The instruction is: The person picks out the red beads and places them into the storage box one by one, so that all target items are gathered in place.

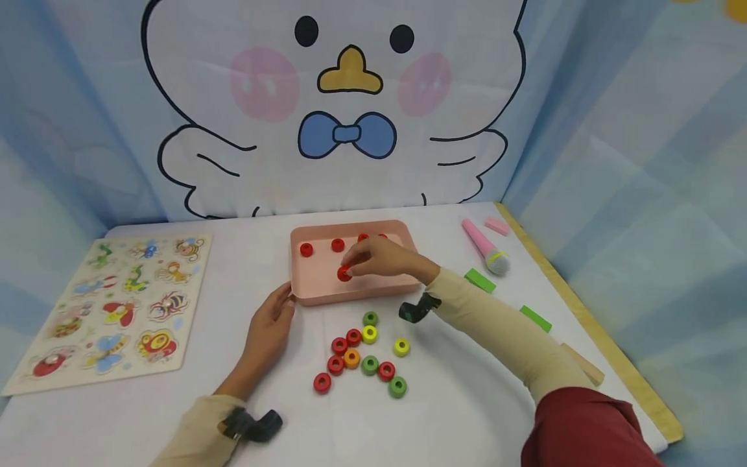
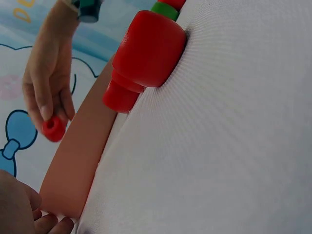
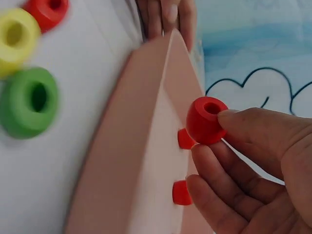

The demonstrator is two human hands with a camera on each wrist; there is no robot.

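Observation:
My right hand (image 1: 382, 256) is over the pink tray (image 1: 338, 297), pinching a red bead (image 1: 344, 274) between thumb and fingers. In the right wrist view that rounded bead (image 3: 207, 120) shows its hole, with the thumb (image 3: 239, 119) on one side. My left hand (image 1: 271, 327) rests with its fingers against the tray's near left corner. In the left wrist view the fingers (image 2: 46, 223) touch the tray's end (image 2: 63, 195). More red beads sit in the tray, among them one at the left (image 1: 306, 250) and one beside it (image 1: 337, 245); the right hand partly hides others.
Several loose red, green, yellow and orange beads (image 1: 351, 359) lie before the tray. A wooden insect puzzle board (image 1: 125, 305) is at left. To the right are a pink toy microphone (image 1: 484, 246), a pink block (image 1: 497, 226), green blocks (image 1: 480, 280) and a wooden piece (image 1: 583, 364).

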